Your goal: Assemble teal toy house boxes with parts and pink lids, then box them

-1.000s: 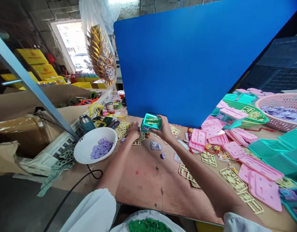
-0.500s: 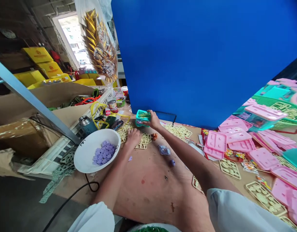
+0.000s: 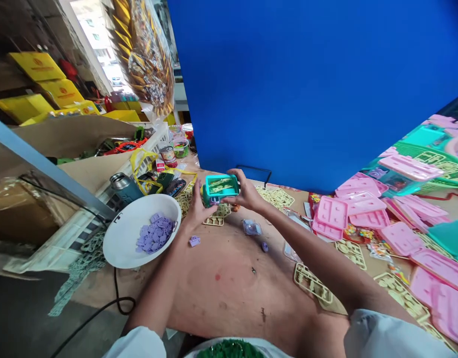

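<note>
A small teal plastic box (image 3: 226,195) without a lid is held above the table, its open top tipped toward me. Cream-coloured plastic pieces (image 3: 220,185) lie inside. My right hand (image 3: 248,193) grips its right side, with fingers behind and the thumb along the front. On the other side, my left hand (image 3: 197,209) closes around the left edge, its thumb below the front corner. Cream sprue frames (image 3: 214,220) lie beneath the hands, partly hidden. A small purple piece (image 3: 194,241) rests near my left wrist.
To the left stands a white bowl (image 3: 111,238) of purple pieces, with a flask (image 3: 126,188) behind it. Clear purple-tinted plastic (image 3: 251,227) lies mid-table. Pink lids (image 3: 332,216) are piled at right. A blue panel (image 3: 288,99) rises behind the table.
My left hand has come up from the sprue frames to the box's left side. The box has turned and tipped toward me, still in my right hand. The view has shifted slightly.
</note>
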### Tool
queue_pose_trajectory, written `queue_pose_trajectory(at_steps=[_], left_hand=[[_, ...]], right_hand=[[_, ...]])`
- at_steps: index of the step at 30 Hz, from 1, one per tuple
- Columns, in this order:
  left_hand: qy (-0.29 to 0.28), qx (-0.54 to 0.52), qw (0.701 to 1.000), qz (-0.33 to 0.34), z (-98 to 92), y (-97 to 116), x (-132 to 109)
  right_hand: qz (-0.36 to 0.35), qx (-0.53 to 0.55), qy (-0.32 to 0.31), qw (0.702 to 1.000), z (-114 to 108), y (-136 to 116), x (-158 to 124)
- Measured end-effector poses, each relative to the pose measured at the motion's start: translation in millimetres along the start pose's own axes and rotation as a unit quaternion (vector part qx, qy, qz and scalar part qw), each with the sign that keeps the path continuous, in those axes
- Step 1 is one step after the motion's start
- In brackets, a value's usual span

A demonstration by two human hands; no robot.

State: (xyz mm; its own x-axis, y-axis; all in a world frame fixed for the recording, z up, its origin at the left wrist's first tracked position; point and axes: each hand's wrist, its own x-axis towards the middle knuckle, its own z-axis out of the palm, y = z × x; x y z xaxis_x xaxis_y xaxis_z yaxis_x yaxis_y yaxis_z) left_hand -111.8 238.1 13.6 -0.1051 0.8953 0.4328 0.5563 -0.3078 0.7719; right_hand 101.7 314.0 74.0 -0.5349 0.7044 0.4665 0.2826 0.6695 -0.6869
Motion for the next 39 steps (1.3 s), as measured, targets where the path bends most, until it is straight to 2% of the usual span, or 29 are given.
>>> queue_pose_trajectory(at_steps=[2,4,8,14,19,27,30,34,39], left_hand=[[-0.035,-0.099,0.994,0.016,-2.1,5.4,-7.8],[-0.051,-0.132,0.990,0.010,-2.7,12.7,-16.9],[-0.036,-0.147,0.988,0.024,-4.9,33.8,-31.9],[-0.051,-0.146,0.987,0.036,-12.9,57.2,-42.3],[-0.041,-0.148,0.988,0.010,-13.3,54.7,-49.5],[-0.004,-0.110,0.992,0.060,-11.8,41.3,-55.4],[-0.002,-0.106,0.994,0.036,-10.2,36.2,-60.6],[-0.016,-0.150,0.989,-0.004,-7.5,32.2,-69.0],[-0.013,-0.191,0.981,-0.027,-8.5,35.0,-81.3]], right_hand=[[-0.013,0.008,-0.013,1.000,-8.5,-12.7,-15.7],[-0.038,-0.002,-0.026,0.999,-15.6,-25.7,-29.3],[-0.077,-0.042,-0.031,0.996,-23.3,-44.3,-50.4],[-0.075,-0.037,-0.017,0.996,-23.7,-53.1,-65.8],[-0.091,-0.036,-0.012,0.995,-22.7,-56.9,-66.5],[-0.117,-0.056,-0.028,0.991,-15.9,-54.5,-60.3],[-0.132,-0.065,-0.021,0.989,-12.0,-52.0,-60.9],[-0.120,-0.075,-0.031,0.989,-9.1,-52.1,-64.9],[-0.115,-0.052,-0.030,0.992,-13.3,-66.9,-72.4]])
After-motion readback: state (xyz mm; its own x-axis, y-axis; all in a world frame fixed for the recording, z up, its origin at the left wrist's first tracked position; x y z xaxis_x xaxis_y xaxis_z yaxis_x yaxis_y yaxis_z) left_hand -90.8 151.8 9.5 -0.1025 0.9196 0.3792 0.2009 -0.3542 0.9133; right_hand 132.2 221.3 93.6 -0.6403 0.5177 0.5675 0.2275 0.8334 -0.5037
